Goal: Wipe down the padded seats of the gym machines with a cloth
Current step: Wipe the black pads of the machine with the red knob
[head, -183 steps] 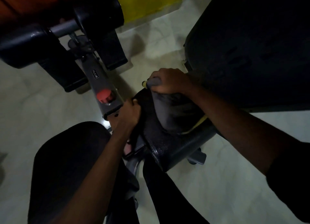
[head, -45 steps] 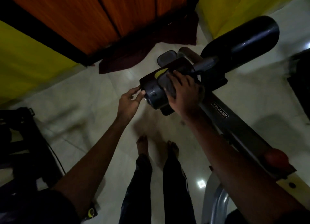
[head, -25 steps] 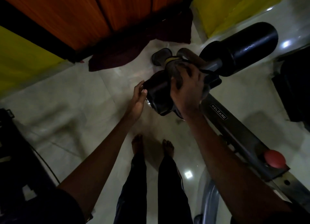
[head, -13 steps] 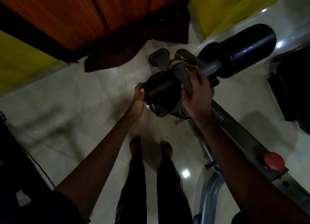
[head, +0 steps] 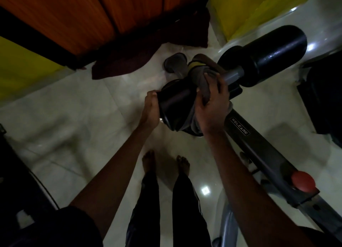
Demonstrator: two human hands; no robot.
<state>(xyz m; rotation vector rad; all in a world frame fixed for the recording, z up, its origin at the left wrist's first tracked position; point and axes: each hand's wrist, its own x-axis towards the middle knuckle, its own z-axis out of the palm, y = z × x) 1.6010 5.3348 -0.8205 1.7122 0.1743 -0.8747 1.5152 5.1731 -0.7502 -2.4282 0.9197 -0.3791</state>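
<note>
The right hand [head: 212,102] is clamped over a grey cloth [head: 199,74] with a yellow edge, its fingers and thumb curled round the cloth and pressing it onto a black roller pad [head: 175,106]. The cloth wraps over the pad's inner end, where the pad meets a grey bar [head: 233,74]. The left hand [head: 150,109] grips the pad's outer end, fingers curled over its rim and palm against the flat end face. Across the bar from the pad sits a second pad [head: 268,50], black and glossy. Below and to the right of the pad, a grey beam [head: 259,150] labelled WELCARE runs toward the lower right corner and carries a red knob [head: 302,180]. Directly below the pad are the person's two bare feet [head: 148,161] on a pale tiled floor [head: 83,117]. Beyond the pad lie a dark mat [head: 129,61] and a wooden door [head: 92,15] – yellow wall [head: 18,65] to its left.
</note>
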